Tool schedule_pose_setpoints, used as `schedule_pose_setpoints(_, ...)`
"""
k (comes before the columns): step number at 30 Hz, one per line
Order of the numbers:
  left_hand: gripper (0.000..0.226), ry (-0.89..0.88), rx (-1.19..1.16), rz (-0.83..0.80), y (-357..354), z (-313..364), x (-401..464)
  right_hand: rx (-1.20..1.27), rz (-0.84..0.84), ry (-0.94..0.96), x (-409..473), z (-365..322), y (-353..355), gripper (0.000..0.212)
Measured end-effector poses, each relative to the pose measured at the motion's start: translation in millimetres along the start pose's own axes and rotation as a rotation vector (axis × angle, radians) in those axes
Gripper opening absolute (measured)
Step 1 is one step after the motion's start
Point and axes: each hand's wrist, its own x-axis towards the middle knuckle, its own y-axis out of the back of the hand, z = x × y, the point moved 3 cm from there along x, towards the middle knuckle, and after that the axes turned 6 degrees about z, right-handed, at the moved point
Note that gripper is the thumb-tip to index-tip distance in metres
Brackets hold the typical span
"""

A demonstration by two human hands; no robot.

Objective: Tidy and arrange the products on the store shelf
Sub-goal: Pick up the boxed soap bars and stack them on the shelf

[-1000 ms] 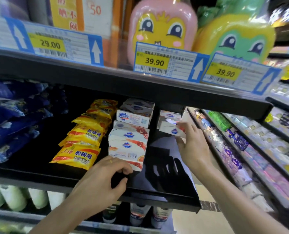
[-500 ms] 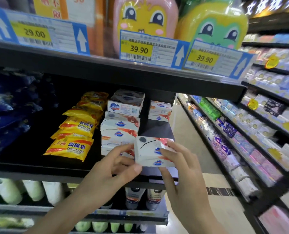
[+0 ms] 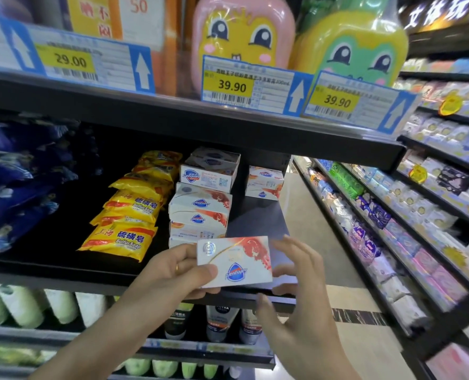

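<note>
Head view, the only one: a white soap box [image 3: 234, 261] sits between both hands at the front lip of the black shelf [image 3: 63, 267]. The left hand [image 3: 170, 272] pinches the box's left edge, thumb on the printed face, fingers behind. The right hand [image 3: 296, 292] is loosely spread at the box's right side; whether its fingertips actually press the carton, I can't tell. The logo reads upside down, so my guess is the box is being turned right way up before it's shelved. It's a flat, glossy rectangular carton with crisp corners, white with a red swirl. Just beyond the left fingers stands a stack of matching boxes [image 3: 200, 212]; left of that, soft crinkly yellow soap packets [image 3: 123, 237] overlap in a row.
</note>
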Motion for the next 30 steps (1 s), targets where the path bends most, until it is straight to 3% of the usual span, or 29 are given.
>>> schedule_pose_setpoints(5,0.028,-0.048,-0.018,-0.004,5,4,-1,0.458,-0.102,-0.610,13,10,3,0.051)
schedule_pose_setpoints(9,0.044,-0.105,-0.059,-0.063,12,3,0,0.623,-0.235,-0.883,25,8,-3,0.053)
schedule_pose_setpoints(11,0.042,-0.133,-0.057,-0.090,15,2,1,0.594,-0.306,-0.923,27,5,-6,0.050)
schedule_pose_setpoints(14,0.038,-0.199,-0.008,-0.100,16,0,0,0.636,-0.382,-0.907,27,1,-8,0.066)
schedule_pose_setpoints(20,0.043,-0.276,0.015,-0.104,22,-2,-1,0.689,-0.512,-0.857,27,3,-15,0.042)
schedule_pose_setpoints(30,0.056,-0.245,-0.022,-0.030,25,-2,0,0.778,-0.399,-0.873,32,12,-22,0.068)
